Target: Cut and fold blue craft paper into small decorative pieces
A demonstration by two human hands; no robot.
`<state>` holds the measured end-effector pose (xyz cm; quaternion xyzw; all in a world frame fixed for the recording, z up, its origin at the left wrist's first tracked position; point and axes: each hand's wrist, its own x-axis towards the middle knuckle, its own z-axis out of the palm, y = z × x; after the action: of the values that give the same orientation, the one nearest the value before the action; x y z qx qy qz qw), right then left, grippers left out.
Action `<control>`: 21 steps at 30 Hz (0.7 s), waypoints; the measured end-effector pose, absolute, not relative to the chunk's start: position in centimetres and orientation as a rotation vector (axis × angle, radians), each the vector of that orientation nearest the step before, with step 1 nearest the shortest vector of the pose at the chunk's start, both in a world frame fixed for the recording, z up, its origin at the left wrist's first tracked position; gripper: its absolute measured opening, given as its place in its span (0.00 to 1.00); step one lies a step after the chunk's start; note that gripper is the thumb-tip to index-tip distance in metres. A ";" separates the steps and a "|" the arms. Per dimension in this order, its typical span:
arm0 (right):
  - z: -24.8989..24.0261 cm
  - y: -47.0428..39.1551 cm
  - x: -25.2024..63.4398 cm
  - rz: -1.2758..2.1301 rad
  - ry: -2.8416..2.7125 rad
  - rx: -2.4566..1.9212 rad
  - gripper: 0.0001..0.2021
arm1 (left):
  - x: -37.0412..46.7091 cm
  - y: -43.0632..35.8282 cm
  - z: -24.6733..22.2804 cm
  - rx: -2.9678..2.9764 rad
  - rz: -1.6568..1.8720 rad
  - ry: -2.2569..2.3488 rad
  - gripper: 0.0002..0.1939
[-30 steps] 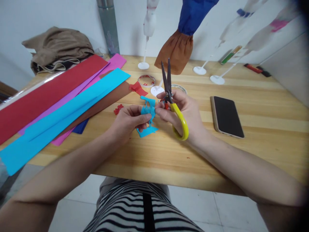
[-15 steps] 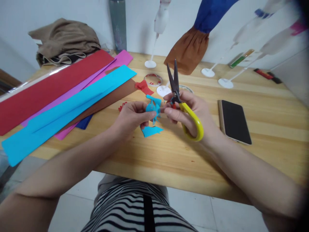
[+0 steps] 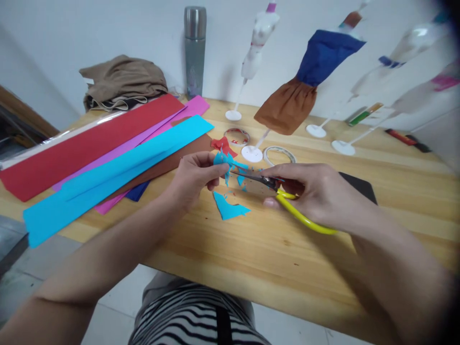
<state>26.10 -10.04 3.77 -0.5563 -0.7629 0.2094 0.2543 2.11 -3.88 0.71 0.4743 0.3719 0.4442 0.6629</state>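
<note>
Between the thumb and fingers of my left hand [image 3: 199,175] is a small, jagged piece of blue crepe paper [image 3: 223,159]. My right hand [image 3: 312,191] grips scissors with yellow handles [image 3: 305,221]; their dark blades point left, with the tips beside the blue piece. Whether the blades touch the paper I cannot tell. Below the hands a blue paper offcut [image 3: 230,208] lies on the wooden table [image 3: 251,254], with small blue and red scraps around it. A red paper scrap [image 3: 224,145] rests just behind the held piece.
Long folded paper strips [image 3: 118,163] cover the table's left side. Behind them are a brown cloth [image 3: 124,79] and a flask [image 3: 195,52]. Small mannequins stand at the back, one in a blue and brown paper dress [image 3: 287,105]. Tape rolls [image 3: 280,155] and a phone [image 3: 359,187] lie nearby.
The scissors have turned from pointing up to pointing left, beside the blue piece. My right hand has rolled over, palm downward. The view has shifted, showing more of the wall and flask.
</note>
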 end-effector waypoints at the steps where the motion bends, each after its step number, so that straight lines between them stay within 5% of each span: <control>1: 4.0 -10.1 26.0 0.562 -2.089 -1.526 0.20 | 2.1 -3.9 0.6 1.091 0.998 0.845 0.12; 21: 4.2 -10.2 25.5 0.481 -2.186 -1.609 0.10 | 2.3 -4.5 0.9 1.186 0.979 0.840 0.11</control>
<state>25.55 -10.18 4.23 -0.5729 -0.7783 0.1713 0.1915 2.32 -4.46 0.89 0.5199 0.3682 0.4292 0.6403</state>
